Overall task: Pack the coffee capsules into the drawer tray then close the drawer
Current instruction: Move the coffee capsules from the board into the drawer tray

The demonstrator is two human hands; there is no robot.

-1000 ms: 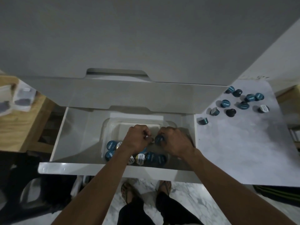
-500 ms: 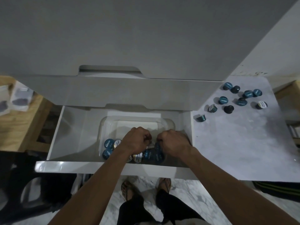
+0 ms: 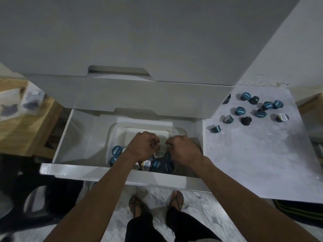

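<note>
White drawer [image 3: 57, 137] stands pulled out from the cabinet; all positions below are given relative to it.

Clear plastic tray [image 3: 115, 133] sits inside the drawer, toward its right half. Near end of the tray holds a cluster of coffee capsules [image 3: 157, 165], mostly teal-lidded, a few with white-and-gold lids, lying close together and partly overlapping. Far end of the tray shows bare floor.

Left hand [image 3: 142, 148] is inside the drawer, over the tray, fingers curled inward above the capsule cluster. Cannot tell whether it holds anything; the fingertips face away from the camera. Right hand [image 3: 184, 151] is just beside it, also over the tray, fingers curled likewise. Contents of that grasp cannot be told either. The two hands are close, knuckles nearly facing, not touching.

Right of the drawer: a marbled white counter [image 3: 262, 163] carrying a scatter of loose capsules [image 3: 240, 111] toward its far end, some upright, some tipped.

Left of the drawer: a wooden surface [image 3: 22, 130]. Below the drawer front: the person's feet in sandals [image 3: 176, 200] on marbled floor.
</note>
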